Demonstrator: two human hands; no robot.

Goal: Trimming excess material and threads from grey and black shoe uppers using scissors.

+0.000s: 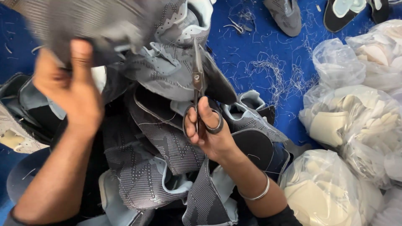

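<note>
Grey knit shoe upper (167, 62) held up far-left, gripped at its blurred edge by left hand (71, 90), just beyond closed scissors (197, 83) pointing far, clasped in right hand (209, 134); pile of uppers (159, 167) beneath, plastic bags (351, 125) right, thread scraps (272, 71) on blue floor

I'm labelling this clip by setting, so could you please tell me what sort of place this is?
Probably a shoe-making workshop. A pile of grey knit uppers lies under the hands, the right hand holds scissors, thread clippings litter the blue floor, and clear bags hold pale cut parts.
</note>
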